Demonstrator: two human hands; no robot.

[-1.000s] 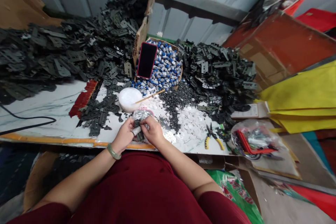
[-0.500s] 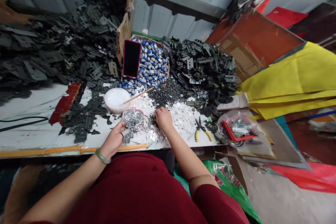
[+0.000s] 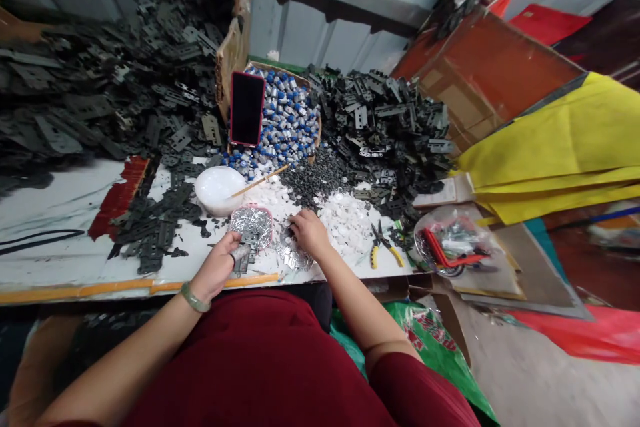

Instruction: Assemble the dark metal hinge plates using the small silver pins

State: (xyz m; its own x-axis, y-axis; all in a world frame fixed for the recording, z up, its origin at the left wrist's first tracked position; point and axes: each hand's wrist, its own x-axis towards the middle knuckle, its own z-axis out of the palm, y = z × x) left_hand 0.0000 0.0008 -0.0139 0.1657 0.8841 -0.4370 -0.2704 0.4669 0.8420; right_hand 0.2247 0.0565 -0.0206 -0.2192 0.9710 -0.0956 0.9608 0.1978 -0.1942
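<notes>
We sit at a long white table (image 3: 50,207). A big heap of dark metal brackets (image 3: 100,80) lies at 10 o'clock, and a cardboard box of blue and white caps (image 3: 287,123) sits at 12. Our left hand (image 3: 215,265) is half shut, pinching a short silver rod (image 3: 241,252) that points to 2 o'clock, against a flat dark bracket (image 3: 245,259) whose long side runs from 12 to 6. Our right hand (image 3: 310,233) is curled just beside crinkly foil bits (image 3: 293,257); we cannot tell if it holds anything. A second ago, both hands were together.
</notes>
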